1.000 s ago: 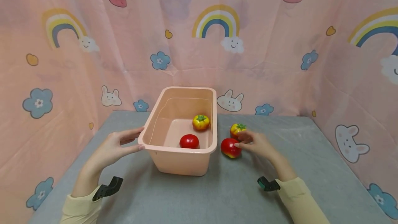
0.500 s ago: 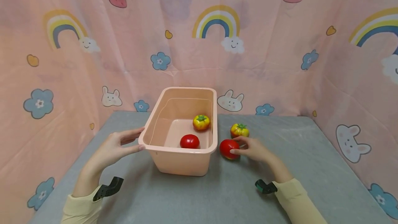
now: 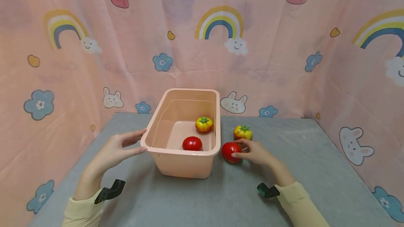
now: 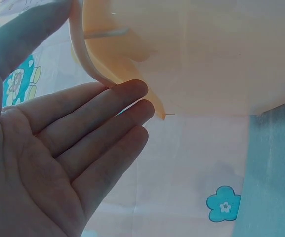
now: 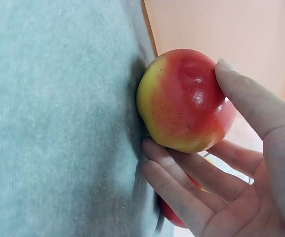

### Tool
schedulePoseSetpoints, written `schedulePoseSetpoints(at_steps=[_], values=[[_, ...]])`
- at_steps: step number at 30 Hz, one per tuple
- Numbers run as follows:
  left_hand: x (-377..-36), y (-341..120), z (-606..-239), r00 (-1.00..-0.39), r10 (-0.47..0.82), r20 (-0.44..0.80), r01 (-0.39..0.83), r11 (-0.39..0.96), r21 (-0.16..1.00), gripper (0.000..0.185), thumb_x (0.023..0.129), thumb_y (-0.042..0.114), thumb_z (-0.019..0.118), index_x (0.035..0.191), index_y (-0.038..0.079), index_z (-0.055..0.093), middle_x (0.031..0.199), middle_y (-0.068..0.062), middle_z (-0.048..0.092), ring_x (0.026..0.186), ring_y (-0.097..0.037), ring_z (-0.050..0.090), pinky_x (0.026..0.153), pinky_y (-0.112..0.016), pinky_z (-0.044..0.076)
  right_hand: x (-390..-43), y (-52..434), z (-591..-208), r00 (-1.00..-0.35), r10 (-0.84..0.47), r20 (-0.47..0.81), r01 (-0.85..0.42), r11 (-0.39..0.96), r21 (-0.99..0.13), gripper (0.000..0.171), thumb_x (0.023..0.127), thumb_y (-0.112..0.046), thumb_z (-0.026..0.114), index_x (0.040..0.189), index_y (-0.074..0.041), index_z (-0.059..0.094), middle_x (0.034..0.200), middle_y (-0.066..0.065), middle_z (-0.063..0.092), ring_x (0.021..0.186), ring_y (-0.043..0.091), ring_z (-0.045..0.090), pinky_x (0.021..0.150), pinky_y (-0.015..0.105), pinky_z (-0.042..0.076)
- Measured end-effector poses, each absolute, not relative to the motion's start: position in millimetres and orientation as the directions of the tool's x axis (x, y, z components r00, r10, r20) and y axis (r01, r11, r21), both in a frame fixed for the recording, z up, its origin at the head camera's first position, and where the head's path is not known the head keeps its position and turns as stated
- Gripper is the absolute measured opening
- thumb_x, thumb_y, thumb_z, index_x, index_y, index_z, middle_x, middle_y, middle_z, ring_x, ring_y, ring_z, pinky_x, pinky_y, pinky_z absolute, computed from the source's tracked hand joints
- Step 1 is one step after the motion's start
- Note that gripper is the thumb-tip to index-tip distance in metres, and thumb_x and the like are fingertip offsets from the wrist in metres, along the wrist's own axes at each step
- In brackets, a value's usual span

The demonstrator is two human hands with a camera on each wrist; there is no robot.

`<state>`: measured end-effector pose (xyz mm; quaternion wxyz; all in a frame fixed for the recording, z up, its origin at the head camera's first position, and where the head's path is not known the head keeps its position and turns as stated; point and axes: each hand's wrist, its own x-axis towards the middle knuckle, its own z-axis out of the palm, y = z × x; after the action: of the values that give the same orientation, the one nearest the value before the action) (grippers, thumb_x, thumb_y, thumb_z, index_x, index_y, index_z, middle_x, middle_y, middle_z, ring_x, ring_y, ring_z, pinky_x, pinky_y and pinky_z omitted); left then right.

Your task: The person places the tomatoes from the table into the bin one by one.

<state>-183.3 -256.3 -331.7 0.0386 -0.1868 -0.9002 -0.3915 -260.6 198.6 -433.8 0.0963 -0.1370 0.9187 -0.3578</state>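
My right hand [image 3: 255,152] grips a glossy red tomato [image 3: 231,151] just right of the pink plastic bin [image 3: 186,165]. In the right wrist view, the thumb presses one side of this tomato [image 5: 186,101] and the fingers lie against its other side; its yellow part faces the grey table. Just behind it on the table is a yellow-and-red tomato [image 3: 242,132] with a green leafy top. My left hand [image 3: 118,151] touches the bin's front left corner, its fingers extended along the rim in the left wrist view.
Inside the bin lie a red tomato [image 3: 192,143] near the front and a yellow-and-red tomato [image 3: 203,124] along the right side. A grey cloth covers the table [image 3: 240,199]. Behind it hangs a pink printed curtain [image 3: 195,62].
My right hand has come a little left and nearer, bringing the red tomato slightly toward the bin and turning its yellow part out of sight in the head view. The left hand stays put.
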Motion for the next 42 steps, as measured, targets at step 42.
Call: schedulePoseSetpoints(at_steps=[42], values=[[-182.3, -256.2, -332.4, -0.934, 0.293, 0.204, 0.347, 0.61, 0.712, 0.057, 0.084, 0.036, 0.072, 0.134, 0.018, 0.055, 0.134, 0.0, 0.057, 0.121, -0.026, 0.056, 0.099, -0.04, 0.049, -251.1, 205.4, -416.6, -0.945, -0.326, 0.017, -0.253, 0.698, -0.671, 0.063, 0.078, -0.045, 0.075, 0.126, -0.008, 0.057, 0.114, 0.013, 0.063, 0.1, 0.027, 0.06, 0.076, 0.036, 0.06]])
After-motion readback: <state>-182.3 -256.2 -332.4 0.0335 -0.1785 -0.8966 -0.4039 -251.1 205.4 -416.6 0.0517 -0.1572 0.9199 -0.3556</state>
